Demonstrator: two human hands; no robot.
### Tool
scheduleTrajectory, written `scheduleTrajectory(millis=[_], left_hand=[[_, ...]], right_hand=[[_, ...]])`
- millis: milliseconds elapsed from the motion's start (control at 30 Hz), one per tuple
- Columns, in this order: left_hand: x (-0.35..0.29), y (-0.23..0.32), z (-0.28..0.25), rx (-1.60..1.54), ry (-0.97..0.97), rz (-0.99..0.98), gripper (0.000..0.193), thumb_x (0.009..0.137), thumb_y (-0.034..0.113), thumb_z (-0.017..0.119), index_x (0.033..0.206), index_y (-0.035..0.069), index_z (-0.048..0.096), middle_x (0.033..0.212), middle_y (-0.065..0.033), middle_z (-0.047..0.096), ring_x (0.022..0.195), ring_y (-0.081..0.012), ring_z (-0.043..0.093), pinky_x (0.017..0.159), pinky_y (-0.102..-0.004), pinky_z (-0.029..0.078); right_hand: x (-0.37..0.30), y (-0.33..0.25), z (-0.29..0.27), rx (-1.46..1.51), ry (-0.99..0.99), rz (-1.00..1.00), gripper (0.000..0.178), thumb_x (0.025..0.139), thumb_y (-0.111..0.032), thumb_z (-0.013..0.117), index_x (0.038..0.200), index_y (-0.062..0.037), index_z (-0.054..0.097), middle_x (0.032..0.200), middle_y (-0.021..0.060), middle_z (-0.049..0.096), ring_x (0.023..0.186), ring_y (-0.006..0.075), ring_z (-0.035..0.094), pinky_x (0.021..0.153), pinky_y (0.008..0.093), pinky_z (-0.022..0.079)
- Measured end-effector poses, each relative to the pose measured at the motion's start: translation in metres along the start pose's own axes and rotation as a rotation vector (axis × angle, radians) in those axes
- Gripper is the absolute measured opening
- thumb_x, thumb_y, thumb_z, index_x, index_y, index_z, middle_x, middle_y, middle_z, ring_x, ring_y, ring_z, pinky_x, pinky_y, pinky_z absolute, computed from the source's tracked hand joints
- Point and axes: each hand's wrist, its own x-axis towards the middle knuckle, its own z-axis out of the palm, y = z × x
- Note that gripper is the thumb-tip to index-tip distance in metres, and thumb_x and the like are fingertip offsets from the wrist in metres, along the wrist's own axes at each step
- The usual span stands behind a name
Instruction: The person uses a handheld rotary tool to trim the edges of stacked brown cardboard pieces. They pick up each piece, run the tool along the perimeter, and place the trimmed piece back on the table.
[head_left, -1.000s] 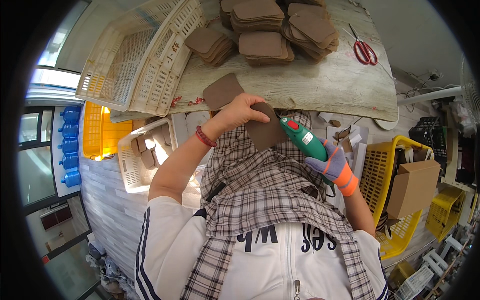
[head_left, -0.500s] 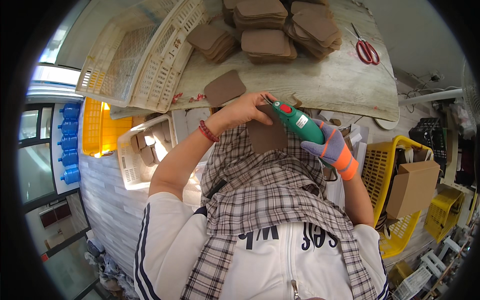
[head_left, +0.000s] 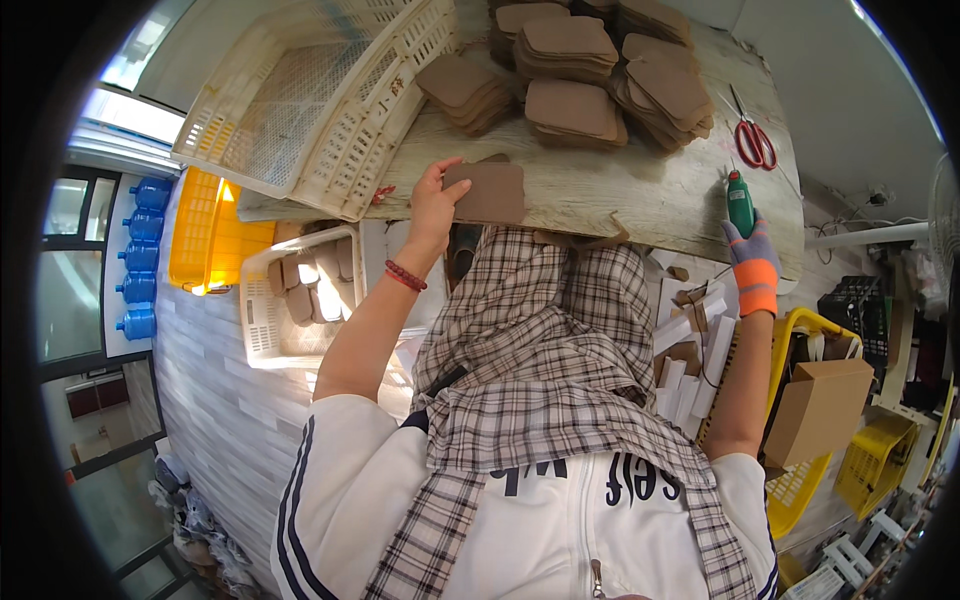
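My left hand (head_left: 434, 202), with a red bead bracelet at the wrist, holds a flat brown cardboard piece (head_left: 490, 191) at the near edge of the wooden table (head_left: 640, 195). Far to the right my right hand (head_left: 751, 252), in a grey and orange glove, grips a green glue gun (head_left: 740, 202) that rests on the table's edge. Several stacks of brown cardboard pieces (head_left: 575, 75) lie further back on the table. A plaid cloth covers my lap.
A cream plastic crate (head_left: 310, 100) lies tilted at the table's left. Red-handled scissors (head_left: 755, 140) lie at the right. Below are a white basket (head_left: 290, 300) with cardboard pieces, a yellow crate (head_left: 205, 235), a yellow basket (head_left: 800, 470) and a cardboard box (head_left: 820, 410).
The glue gun has moved away from the cardboard piece, out to the right edge of the table. My left hand has lowered the piece onto the table edge.
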Motion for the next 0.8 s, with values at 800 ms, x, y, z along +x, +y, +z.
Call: scheduleTrajectory(millis=[800], left_hand=[[-0.168, 0.185, 0.093, -0.422, -1.651, 0.651, 0.022, 0.093, 0.019, 0.051, 0.101, 0.001, 0.061, 0.094, -0.0121, 0.061, 0.074, -0.0278, 0.06, 0.058, -0.0369, 0.043]], right_hand=[[-0.119, -0.093, -0.068, 1.025, -0.562, -0.739, 0.021, 0.079, -0.01, 0.067, 0.099, -0.0032, 0.067, 0.09, 0.0102, 0.066, 0.082, 0.0211, 0.062, 0.075, 0.0304, 0.049]])
